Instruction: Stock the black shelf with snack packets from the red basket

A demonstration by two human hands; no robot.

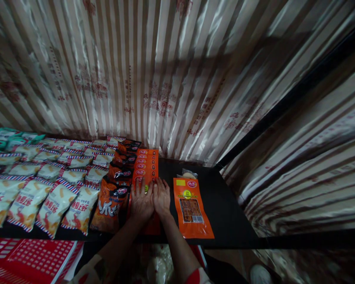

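Observation:
My left hand (142, 200) and my right hand (161, 197) lie flat, side by side, on a row of overlapping orange snack packets (146, 165). Fingers on both are stretched out, pointing toward the back of the shelf, and a ring shows on the left hand. To the left of these packets stands a column of dark orange and black snack bags (109, 205). A single flat orange packet (191, 207) with a clear window rests to the right of my right hand. Behind it, partly hidden, sits a small clear packet with something pale inside (189, 173).
White snack bags (55, 207) with striped edges fill the left of the black shelf (225, 209). Green bags (6, 138) are at the far left. A red plastic basket (38, 256) stands below the front edge. Striped sheeting (165, 79) hangs behind, with a dark post (269, 106) at right.

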